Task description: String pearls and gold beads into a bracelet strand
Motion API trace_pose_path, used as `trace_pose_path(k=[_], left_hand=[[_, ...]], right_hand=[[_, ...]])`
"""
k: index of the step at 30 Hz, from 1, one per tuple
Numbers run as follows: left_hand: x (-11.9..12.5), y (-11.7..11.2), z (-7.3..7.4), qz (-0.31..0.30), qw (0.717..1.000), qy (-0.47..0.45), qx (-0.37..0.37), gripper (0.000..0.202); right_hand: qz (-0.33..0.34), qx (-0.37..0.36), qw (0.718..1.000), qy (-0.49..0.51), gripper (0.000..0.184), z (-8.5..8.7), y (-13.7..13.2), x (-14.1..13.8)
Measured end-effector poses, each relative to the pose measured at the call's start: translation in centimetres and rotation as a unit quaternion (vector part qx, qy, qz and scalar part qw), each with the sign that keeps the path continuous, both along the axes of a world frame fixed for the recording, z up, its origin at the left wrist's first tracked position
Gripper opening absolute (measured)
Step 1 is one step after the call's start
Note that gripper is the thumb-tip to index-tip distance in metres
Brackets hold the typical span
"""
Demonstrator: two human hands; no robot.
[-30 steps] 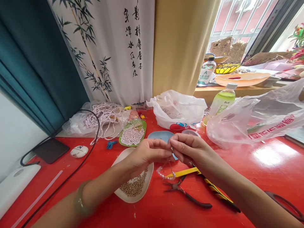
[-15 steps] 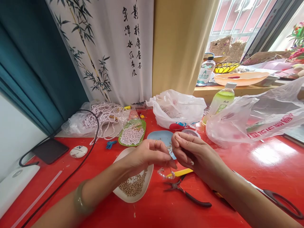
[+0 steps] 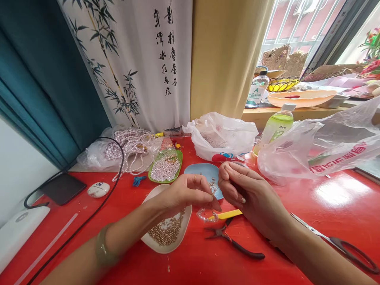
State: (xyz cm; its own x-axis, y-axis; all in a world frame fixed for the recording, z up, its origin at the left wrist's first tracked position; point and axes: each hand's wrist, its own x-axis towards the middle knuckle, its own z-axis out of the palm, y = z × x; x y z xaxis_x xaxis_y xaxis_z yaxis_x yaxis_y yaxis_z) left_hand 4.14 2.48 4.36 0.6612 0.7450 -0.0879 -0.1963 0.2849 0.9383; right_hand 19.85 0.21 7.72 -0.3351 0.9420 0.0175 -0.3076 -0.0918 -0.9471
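In the head view, the pliers (image 3: 219,232) lie on the red desk (image 3: 196,269), and every place here is told from them. The bead string (image 3: 206,219), small and see-through, is just past the nose of the pliers, on the side away from the person. It dips like a shallow smile, and its long way runs from left to right. It seems to hang above the desk.

The left hand (image 3: 190,192) is past the pliers and to their left. Its grip is a pinch, thumb and finger together, and it seems to have the top of the bead string, which hangs just under the fingertips. The thread is too thin to follow. This is the nearer hand.

The right hand (image 3: 246,190) is past the pliers too, but to their right. Its grip is squeezed at the tips; one cannot tell if something tiny is inside. From that grip, the bead string is down and to the left, with a gap between. That slanting gap matters most.

The yellow strip (image 3: 230,214) is just past the pliers, the white dish (image 3: 186,225) with gold beads (image 3: 164,235) is left of them, and the scissors (image 3: 331,240) are well to their right.
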Motion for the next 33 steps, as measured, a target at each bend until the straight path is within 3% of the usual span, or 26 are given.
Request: trace_pose_path(k=[8, 18, 21, 26, 33], left_hand=[[0.1, 0.0, -0.4, -0.01, 1.0, -0.006, 0.026, 0.012], [0.0, -0.1, -0.2, -0.037, 0.998, 0.029, 0.045, 0.006], [-0.1, -0.1, 0.3, -0.05, 0.993, 0.082, 0.071, 0.01], [0.0, -0.5, 1.1, 0.03, 0.994, 0.057, 0.083, 0.026], [0.3, -0.7, 0.9, 0.063, 0.991, 0.062, 0.099, 0.013]], right_hand=[[-0.037, -0.028, 0.998, 0.053, 0.021, 0.6, 0.0, 0.3], [-0.063, 0.013, 0.995, 0.079, 0.021, 0.8, 0.6, 1.0], [-0.051, 0.023, 0.998, 0.041, 0.021, 0.7, 0.6, 0.9], [-0.035, 0.047, 0.996, -0.067, 0.024, 0.4, 0.3, 0.4], [-0.086, 0.153, 0.96, -0.218, 0.023, 0.2, -0.2, 0.0]])
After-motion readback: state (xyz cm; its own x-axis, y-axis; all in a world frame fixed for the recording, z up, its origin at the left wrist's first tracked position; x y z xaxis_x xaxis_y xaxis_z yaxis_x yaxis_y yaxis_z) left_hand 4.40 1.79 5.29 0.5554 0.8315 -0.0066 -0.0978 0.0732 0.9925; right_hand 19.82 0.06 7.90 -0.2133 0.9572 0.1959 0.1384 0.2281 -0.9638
